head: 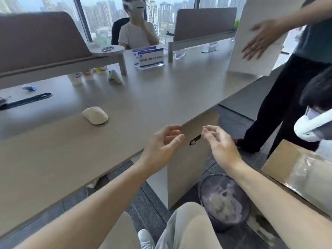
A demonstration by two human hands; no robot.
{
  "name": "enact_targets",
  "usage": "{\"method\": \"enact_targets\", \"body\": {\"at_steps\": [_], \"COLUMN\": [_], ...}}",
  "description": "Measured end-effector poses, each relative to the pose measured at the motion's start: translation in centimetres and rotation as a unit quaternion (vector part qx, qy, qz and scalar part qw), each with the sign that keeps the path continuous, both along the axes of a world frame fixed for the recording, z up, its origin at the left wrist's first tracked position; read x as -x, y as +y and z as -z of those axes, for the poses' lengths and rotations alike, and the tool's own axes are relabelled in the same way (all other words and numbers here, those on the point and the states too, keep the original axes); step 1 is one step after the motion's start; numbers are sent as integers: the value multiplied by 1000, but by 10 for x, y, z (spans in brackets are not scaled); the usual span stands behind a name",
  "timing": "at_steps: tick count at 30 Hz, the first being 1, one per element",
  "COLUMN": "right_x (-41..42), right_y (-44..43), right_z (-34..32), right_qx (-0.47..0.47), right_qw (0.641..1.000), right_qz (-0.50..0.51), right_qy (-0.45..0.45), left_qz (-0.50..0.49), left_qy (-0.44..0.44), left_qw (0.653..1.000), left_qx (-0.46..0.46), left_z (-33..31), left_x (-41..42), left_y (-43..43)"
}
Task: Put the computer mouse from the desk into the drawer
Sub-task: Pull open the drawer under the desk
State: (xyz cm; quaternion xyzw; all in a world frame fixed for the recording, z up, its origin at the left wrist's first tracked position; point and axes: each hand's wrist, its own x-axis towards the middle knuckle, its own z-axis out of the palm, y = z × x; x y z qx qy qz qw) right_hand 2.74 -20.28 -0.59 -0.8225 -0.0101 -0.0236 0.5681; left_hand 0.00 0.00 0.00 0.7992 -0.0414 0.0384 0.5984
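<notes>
**White mouse waiting on the desk while both hands are hovering at the cabinet front**

White and untouched, the computer mouse [95,115] is lying on the wood-grain desk [62,150], left of and beyond both hands, well apart from them. The left hand [162,143] is hanging over the desk's near edge with its fingers loosely curled and holding nothing. The right hand [220,143] is floating just beside it, fingers partly bent and spread, also empty. Between the two hands the pale drawer front [186,168] of the cabinet under the desk is showing, with a small dark lock [195,140] sitting in the gap between the fingertips; whether either hand is touching the panel cannot be told. The front is looking flush with the desk edge, not pulled out.

Below the right forearm a dark wastebasket [224,202] with a clear liner is standing on the floor. At the right, a standing person's hand [260,40] is resting on a white board [255,51]. Across the desk another person is sitting by the window, behind a blue-and-white sign holder [150,57].
</notes>
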Motion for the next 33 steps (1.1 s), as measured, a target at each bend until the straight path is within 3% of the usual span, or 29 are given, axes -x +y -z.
{"method": "enact_targets", "body": {"at_steps": [3,7,13,18,20,21,25,30,33], "right_x": [-10,-22,-63,-101,-112,-117,-124,-122,-126], "right_y": [-6,0,9,20,26,28,31,31,29], "right_z": [28,56,92,102,107,111,122,129,137], "right_qx": [18,12,-106,-187,-201,-200,-171,-214,-193], "right_qw": [998,991,961,919,907,908,920,929,941], "right_qz": [22,25,86,122,140,142,131,114,93], "right_qy": [53,131,241,326,342,340,326,281,260], "left_qz": [24,26,13,-69,-29,0,-51,-57,-60], "left_qy": [53,137,89,89,87,91,43,42,17], "left_qw": [989,949,914,939,946,946,916,917,908], "left_qx": [-136,-281,-396,-325,-311,-311,-396,-393,-415], "left_z": [16,34,62,69,73,75,75,82,84], "left_x": [-13,-27,-56,-67,-65,-64,-58,-60,-60], "left_y": [-10,-8,-4,-14,-18,-19,-16,-18,-19]}}
